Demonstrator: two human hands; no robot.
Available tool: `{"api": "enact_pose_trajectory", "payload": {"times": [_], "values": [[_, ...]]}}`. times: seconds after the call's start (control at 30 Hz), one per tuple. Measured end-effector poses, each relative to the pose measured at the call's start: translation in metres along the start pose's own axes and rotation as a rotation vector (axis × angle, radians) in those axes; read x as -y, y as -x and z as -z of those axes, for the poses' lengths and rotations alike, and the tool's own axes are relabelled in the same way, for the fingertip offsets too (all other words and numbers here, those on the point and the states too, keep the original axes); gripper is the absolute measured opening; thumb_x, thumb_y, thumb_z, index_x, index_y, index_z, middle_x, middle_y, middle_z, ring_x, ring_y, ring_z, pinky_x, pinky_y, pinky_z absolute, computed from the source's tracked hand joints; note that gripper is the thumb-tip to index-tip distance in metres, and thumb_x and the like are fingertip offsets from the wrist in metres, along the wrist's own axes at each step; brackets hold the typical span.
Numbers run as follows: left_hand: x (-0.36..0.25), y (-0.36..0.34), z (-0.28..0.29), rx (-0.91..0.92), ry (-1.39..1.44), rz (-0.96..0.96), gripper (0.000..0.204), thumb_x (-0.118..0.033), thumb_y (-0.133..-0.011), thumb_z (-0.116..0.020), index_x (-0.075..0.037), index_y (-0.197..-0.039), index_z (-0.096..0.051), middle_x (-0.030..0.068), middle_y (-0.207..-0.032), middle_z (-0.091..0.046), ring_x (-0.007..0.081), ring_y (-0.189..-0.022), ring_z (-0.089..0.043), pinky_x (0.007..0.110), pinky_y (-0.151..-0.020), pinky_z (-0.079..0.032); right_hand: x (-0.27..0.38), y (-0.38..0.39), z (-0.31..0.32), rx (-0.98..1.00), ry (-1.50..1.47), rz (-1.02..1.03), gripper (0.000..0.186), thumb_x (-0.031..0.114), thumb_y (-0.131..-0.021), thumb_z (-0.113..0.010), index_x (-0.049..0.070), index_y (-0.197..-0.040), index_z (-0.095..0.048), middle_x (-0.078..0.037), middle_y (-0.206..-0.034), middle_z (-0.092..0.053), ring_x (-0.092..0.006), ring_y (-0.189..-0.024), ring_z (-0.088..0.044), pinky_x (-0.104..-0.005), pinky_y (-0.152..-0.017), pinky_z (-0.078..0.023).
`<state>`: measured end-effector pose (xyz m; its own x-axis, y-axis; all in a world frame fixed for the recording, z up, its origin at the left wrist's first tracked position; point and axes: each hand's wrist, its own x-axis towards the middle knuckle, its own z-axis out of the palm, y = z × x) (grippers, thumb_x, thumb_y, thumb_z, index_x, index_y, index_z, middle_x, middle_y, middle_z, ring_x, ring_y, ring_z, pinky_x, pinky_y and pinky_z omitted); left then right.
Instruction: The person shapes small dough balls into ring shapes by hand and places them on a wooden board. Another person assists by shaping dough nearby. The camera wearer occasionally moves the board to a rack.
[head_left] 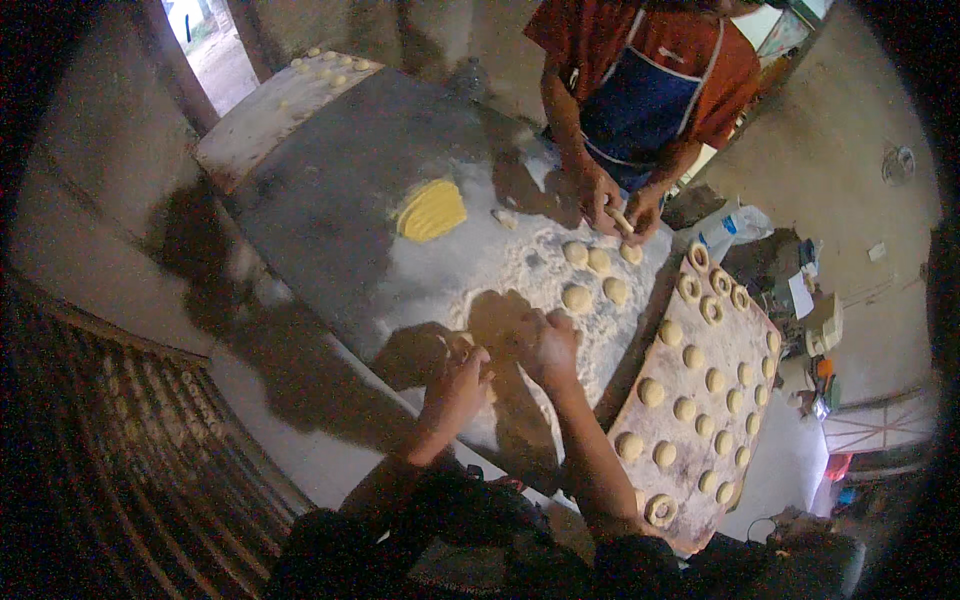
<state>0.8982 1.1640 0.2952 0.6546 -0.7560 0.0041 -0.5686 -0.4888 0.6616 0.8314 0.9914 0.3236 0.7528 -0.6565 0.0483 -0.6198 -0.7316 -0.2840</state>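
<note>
My left hand [460,380] is above the near edge of the floured table, its fingers curled around a pale piece of dough [462,339] that shows only in part. To its right, my right hand [550,347] is closed, knuckles up, over the flour; what it holds, if anything, is hidden. Several round dough balls [577,298] lie in the flour just beyond my right hand. Farther off on the table rests a yellow mound of dough [431,210], with a small dough scrap [506,218] to its right.
Across the table [330,170], a co-worker in a blue apron [640,105] holds a dough strip [620,218] in both hands. At the right stands a board [690,475] with dough balls and rings. Another board [250,140] lies far left; a slatted rack [150,470] stands near left.
</note>
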Motion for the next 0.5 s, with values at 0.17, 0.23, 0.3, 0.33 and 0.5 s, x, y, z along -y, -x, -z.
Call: {"api": "enact_pose_trajectory", "payload": {"times": [0.17,0.23,0.3,0.33,0.5], "values": [[0.02,-0.017,-0.006,-0.164,0.105,-0.066,0.029,-0.025,-0.093,-0.061,-0.004,-0.112,-0.058,0.0209,-0.088,-0.066,0.0392,-0.082,-0.066,0.048,-0.07,-0.052,-0.001,-0.018,0.006,0.153,-0.148,0.518,0.029,0.025,-0.081,-0.07,0.006,-0.101,-0.064,-0.016,-0.087,-0.064,-0.0366,-0.09,-0.06,-0.0421,-0.08,-0.049],[0.019,-0.026,-0.004,-0.124,0.112,-0.055,0.03,-0.024,-0.093,-0.062,-0.002,-0.113,-0.059,0.0203,-0.088,-0.068,0.038,-0.081,-0.067,0.046,-0.071,-0.053,0.005,-0.02,0.015,0.331,-0.285,0.267,0.03,0.027,-0.083,-0.07,0.003,-0.099,-0.062,-0.017,-0.082,-0.063,-0.0349,-0.086,-0.062,-0.0396,-0.077,-0.05],[0.011,-0.033,0.003,-0.061,0.052,-0.077,0.031,-0.021,-0.091,-0.066,0.001,-0.114,-0.061,0.02,-0.09,-0.069,0.0352,-0.082,-0.068,0.042,-0.071,-0.054,0.011,-0.012,0.032,0.505,-0.374,0.016,0.035,0.021,-0.084,-0.067,0.005,-0.112,-0.056,-0.018,-0.097,-0.068,-0.0328,-0.095,-0.067,-0.0413,-0.084,-0.053],[0.007,-0.036,0.01,-0.033,0.283,-0.099,0.031,-0.02,-0.09,-0.068,0.001,-0.112,-0.062,0.0194,-0.091,-0.07,0.032,-0.083,-0.069,0.04,-0.071,-0.054,0.013,-0.006,0.041,0.46,-0.579,0.022,0.033,0.017,-0.084,-0.068,0.006,-0.111,-0.054,-0.015,-0.097,-0.067,-0.0294,-0.094,-0.067,-0.0399,-0.083,-0.053],[-0.018,-0.04,0.059,0.118,0.8,-0.068,0.027,-0.013,-0.081,-0.077,0.001,-0.102,-0.067,0.0141,-0.087,-0.071,0.0157,-0.083,-0.07,0.031,-0.074,-0.055,0.027,0.026,0.071,0.337,-1.227,-0.072,0.036,-0.004,-0.084,-0.068,0.01,-0.11,-0.049,-0.005,-0.096,-0.061,-0.016,-0.093,-0.062,-0.0323,-0.077,-0.052]]}}
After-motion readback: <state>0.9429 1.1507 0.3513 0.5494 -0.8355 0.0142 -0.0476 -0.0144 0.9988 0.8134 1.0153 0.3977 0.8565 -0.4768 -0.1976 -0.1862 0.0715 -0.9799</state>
